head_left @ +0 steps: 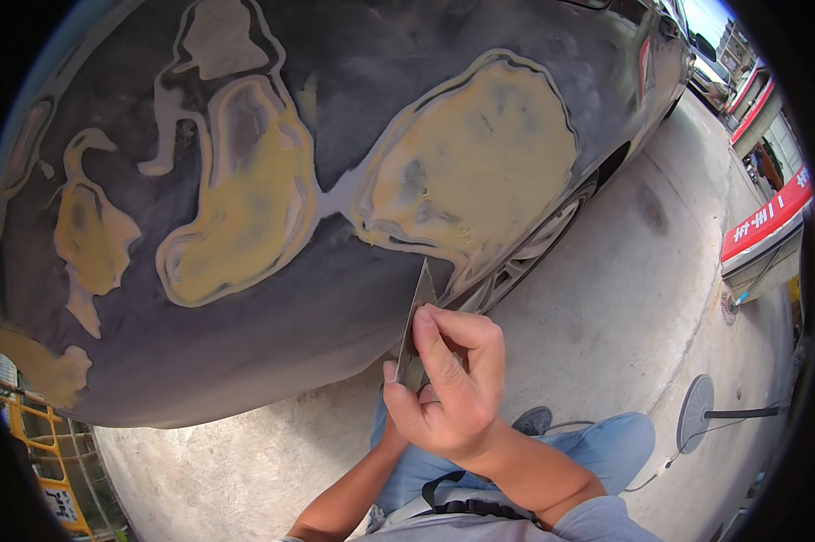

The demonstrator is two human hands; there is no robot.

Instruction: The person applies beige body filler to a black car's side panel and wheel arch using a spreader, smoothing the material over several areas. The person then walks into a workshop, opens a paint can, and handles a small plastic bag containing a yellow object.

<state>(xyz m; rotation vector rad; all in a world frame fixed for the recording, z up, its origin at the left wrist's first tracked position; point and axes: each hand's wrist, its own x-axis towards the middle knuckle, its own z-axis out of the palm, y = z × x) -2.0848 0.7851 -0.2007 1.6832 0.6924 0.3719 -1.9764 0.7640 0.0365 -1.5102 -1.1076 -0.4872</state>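
Observation:
My right hand (pixel 457 384) pinches a thin metal putty spreader (pixel 420 294) between thumb and fingers. The blade stands nearly upright and its tip overlaps the lower edge of a large yellowish filler patch (pixel 498 172) in this view; I cannot tell whether it touches. My left hand (pixel 392 435) is mostly hidden behind the right one. Only its wrist and a little of the hand show, so its grip is unclear. Before me curves a dark, sanded car body panel (pixel 245 352). Other filler patches sit farther left, including a long curved one (pixel 245 239) and a smaller one (pixel 91 239).
The car's wheel (pixel 534 244) is right of the large patch. A round grey disc base (pixel 696 414) with a dark rod stands on the concrete floor (pixel 597 334) at right, near a cable. Red-and-white equipment (pixel 769 217) stands beyond. A yellow barrier (pixel 42 434) is at lower left.

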